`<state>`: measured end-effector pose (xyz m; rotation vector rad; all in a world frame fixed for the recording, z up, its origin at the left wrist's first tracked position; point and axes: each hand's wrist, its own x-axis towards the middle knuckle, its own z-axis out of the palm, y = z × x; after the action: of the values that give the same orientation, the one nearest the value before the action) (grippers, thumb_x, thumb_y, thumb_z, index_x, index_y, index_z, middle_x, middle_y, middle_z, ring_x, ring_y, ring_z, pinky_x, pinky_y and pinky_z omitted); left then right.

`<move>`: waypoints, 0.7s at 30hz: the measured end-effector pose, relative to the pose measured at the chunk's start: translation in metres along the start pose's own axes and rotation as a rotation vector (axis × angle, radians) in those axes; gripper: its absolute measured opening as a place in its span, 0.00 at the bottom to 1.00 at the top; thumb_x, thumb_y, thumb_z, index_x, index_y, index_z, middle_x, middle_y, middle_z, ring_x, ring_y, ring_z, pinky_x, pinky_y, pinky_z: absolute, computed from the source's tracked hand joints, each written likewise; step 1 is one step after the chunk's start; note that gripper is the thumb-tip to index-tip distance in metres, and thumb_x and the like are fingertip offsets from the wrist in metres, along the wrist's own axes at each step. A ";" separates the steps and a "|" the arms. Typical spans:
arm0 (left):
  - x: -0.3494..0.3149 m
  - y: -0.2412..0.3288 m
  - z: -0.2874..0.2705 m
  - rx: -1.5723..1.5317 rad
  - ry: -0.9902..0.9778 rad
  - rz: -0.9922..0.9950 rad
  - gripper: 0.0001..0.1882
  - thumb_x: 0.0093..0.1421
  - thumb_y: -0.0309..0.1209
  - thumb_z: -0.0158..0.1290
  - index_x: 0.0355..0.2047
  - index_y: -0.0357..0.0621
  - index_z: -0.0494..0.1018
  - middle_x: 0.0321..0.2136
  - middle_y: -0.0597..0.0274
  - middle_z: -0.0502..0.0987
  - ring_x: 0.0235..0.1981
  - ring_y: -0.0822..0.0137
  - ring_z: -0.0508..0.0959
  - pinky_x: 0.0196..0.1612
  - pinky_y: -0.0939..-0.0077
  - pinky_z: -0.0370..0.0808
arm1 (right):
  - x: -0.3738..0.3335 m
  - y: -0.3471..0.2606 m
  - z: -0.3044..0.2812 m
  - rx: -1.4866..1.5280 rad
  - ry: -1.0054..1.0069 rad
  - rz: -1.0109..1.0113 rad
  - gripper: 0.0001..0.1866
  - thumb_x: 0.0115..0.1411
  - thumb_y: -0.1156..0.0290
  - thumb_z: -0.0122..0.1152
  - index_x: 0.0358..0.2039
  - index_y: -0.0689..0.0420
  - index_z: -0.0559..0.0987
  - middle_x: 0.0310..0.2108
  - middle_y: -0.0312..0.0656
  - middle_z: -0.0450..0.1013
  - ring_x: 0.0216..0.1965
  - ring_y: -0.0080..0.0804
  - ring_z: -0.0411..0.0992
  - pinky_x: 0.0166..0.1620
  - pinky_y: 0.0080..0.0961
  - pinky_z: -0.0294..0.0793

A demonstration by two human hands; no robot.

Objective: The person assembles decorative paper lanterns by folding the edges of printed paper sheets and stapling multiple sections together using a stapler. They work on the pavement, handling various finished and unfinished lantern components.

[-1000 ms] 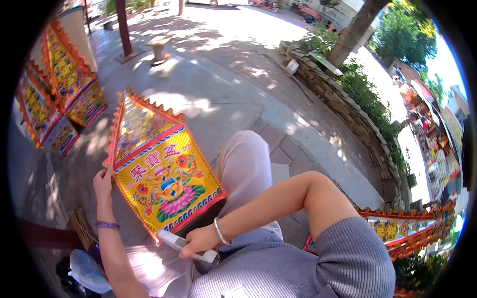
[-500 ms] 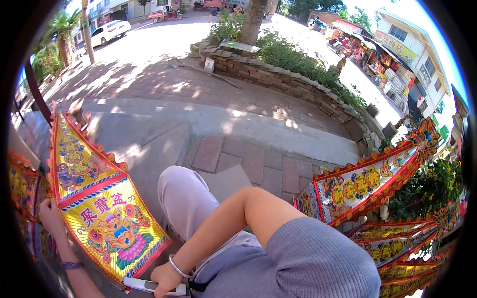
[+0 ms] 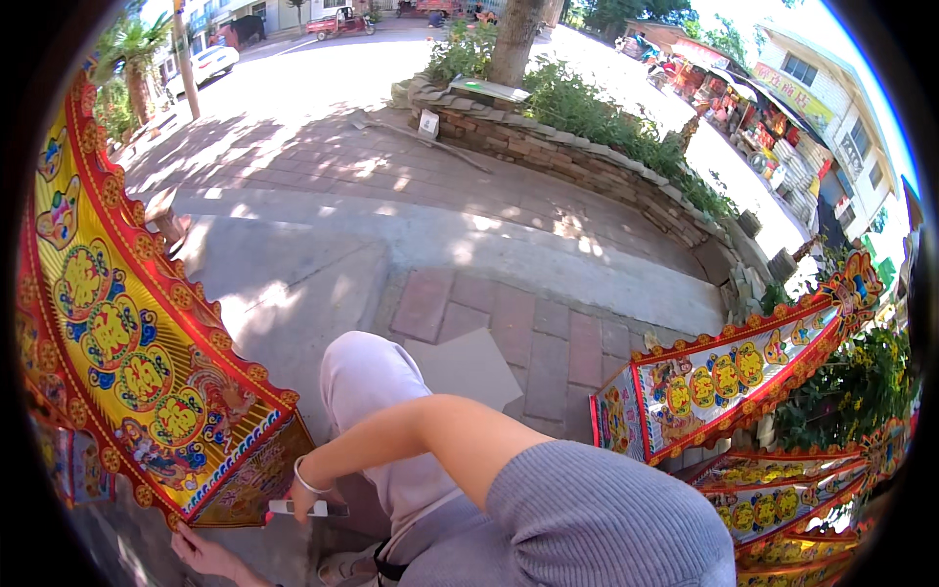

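A tall yellow and red printed paper ornament [image 3: 142, 362] with scalloped red edges stands at my left, its dark underside panel folded back at the bottom. My left hand [image 3: 207, 556] is at its lower corner, fingertips closed on the edge there. In my right hand [image 3: 308, 489] is a slim white tool [image 3: 284, 508] that looks like a stapler. Its pinkish tip lies close by the ornament's lower right edge; I cannot tell whether it touches. More paper ornaments stand at my right: a white and red one [image 3: 719, 377] and several below it [image 3: 773, 504].
My bent knee [image 3: 372, 367] is in the middle, by a grey flat sheet [image 3: 465, 367] on the brick paving [image 3: 514, 323]. Further off, a low stone planter wall [image 3: 587, 171] curves round a tree [image 3: 514, 44]. A white car [image 3: 213, 61] stands far left, shop stalls [image 3: 753, 117] far right.
The ornament at my left has turned and swung up, showing another long panel. My left hand has slid down to its bottom corner. The tool has come away from the front panel's lower edge.
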<state>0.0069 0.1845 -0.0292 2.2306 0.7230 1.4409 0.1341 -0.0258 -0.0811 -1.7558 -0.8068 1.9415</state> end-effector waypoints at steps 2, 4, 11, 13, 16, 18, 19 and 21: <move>-0.026 -0.025 -0.005 0.006 0.037 0.019 0.15 0.62 0.34 0.47 0.36 0.29 0.71 0.29 0.52 0.72 0.31 0.61 0.71 0.37 0.71 0.68 | -0.003 0.006 0.010 -0.073 -0.075 0.057 0.26 0.50 0.61 0.59 0.47 0.60 0.66 0.41 0.54 0.67 0.39 0.50 0.71 0.37 0.47 0.78; -0.041 0.018 -0.013 0.040 0.053 -0.022 0.09 0.58 0.29 0.51 0.33 0.33 0.73 0.26 0.51 0.73 0.29 0.57 0.72 0.36 0.67 0.69 | -0.014 0.023 0.026 -0.162 -0.185 0.093 0.26 0.50 0.61 0.60 0.46 0.60 0.66 0.42 0.54 0.67 0.38 0.50 0.72 0.36 0.45 0.78; -0.038 0.014 -0.022 -0.007 -0.014 -0.367 0.16 0.63 0.35 0.46 0.38 0.30 0.71 0.31 0.52 0.73 0.31 0.64 0.72 0.37 0.73 0.70 | -0.111 -0.018 0.022 -0.690 -0.216 -0.244 0.33 0.50 0.49 0.57 0.42 0.69 0.74 0.38 0.56 0.72 0.40 0.45 0.71 0.40 0.37 0.69; -0.041 0.003 -0.017 -0.053 -0.044 -0.411 0.16 0.63 0.35 0.46 0.38 0.31 0.71 0.32 0.54 0.74 0.31 0.66 0.72 0.38 0.74 0.70 | -0.164 -0.032 0.012 -0.749 -0.179 -0.375 0.33 0.50 0.47 0.56 0.41 0.69 0.74 0.36 0.57 0.72 0.39 0.46 0.71 0.40 0.37 0.69; -0.037 -0.015 -0.019 -0.159 -0.034 -0.436 0.16 0.63 0.35 0.47 0.38 0.30 0.71 0.32 0.55 0.75 0.31 0.68 0.73 0.39 0.76 0.71 | -0.179 -0.032 -0.009 -0.720 -0.157 -0.473 0.33 0.50 0.47 0.56 0.39 0.69 0.75 0.35 0.58 0.72 0.39 0.46 0.71 0.41 0.37 0.68; -0.038 -0.028 -0.017 -0.221 -0.003 -0.439 0.16 0.62 0.35 0.47 0.38 0.29 0.71 0.33 0.55 0.76 0.32 0.69 0.73 0.40 0.77 0.71 | -0.191 -0.031 -0.020 -0.758 -0.082 -0.502 0.32 0.50 0.47 0.56 0.39 0.69 0.75 0.35 0.58 0.73 0.39 0.46 0.71 0.41 0.38 0.68; -0.039 -0.028 -0.013 -0.238 0.018 -0.440 0.16 0.62 0.35 0.48 0.38 0.29 0.71 0.33 0.55 0.76 0.33 0.69 0.74 0.40 0.77 0.71 | -0.198 -0.031 -0.021 -0.738 -0.062 -0.505 0.32 0.50 0.47 0.56 0.40 0.68 0.75 0.34 0.57 0.73 0.38 0.47 0.71 0.41 0.38 0.68; -0.046 -0.027 -0.007 -0.236 0.066 -0.371 0.15 0.61 0.33 0.50 0.35 0.28 0.72 0.31 0.51 0.75 0.31 0.65 0.73 0.38 0.73 0.70 | -0.213 -0.030 -0.020 -0.761 0.029 -0.442 0.31 0.50 0.49 0.57 0.39 0.69 0.75 0.34 0.55 0.73 0.38 0.44 0.72 0.40 0.37 0.68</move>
<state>-0.0213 0.1783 -0.0753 1.7686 0.8836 1.3394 0.1792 -0.1371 0.0989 -1.7407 -1.9151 1.3889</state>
